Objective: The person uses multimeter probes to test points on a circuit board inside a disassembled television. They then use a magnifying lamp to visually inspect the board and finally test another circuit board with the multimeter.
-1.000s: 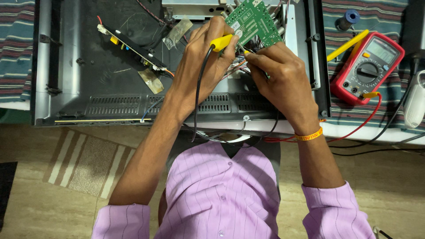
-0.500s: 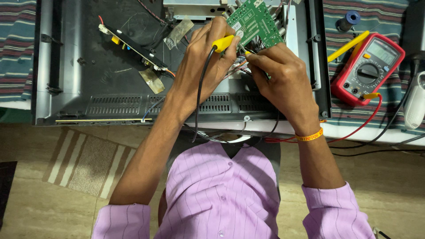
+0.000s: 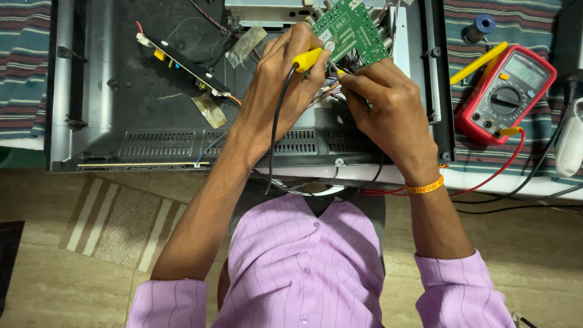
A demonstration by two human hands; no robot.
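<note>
Left hand [image 3: 285, 79] is clenched round a yellow-handled probe [image 3: 307, 59] with a black lead [image 3: 274, 130] trailing down over the wrist, its tip aimed at the lower edge of the green circuit board [image 3: 349, 29]. Right hand [image 3: 388, 106] pinches something thin at the wire bundle [image 3: 331, 88] just below that board; fingers closed, but what exactly they grip is too small to tell, maybe a second probe tip or a wire. Board sits tilted at the top of the opened dark back panel [image 3: 152, 121] of a flat appliance lying on the bench. A narrow strip board [image 3: 182, 64] lies to the left, untouched, well apart from both hands. Red multimeter [image 3: 504, 94] rests on the striped cloth [image 3: 24, 67] to the right, red lead [image 3: 486, 176] plugged in. Progress, judged: case already open, meter hooked up, probing at the board under way; nothing looks reassembled, panel still exposed, so closing up is all left.
</note>
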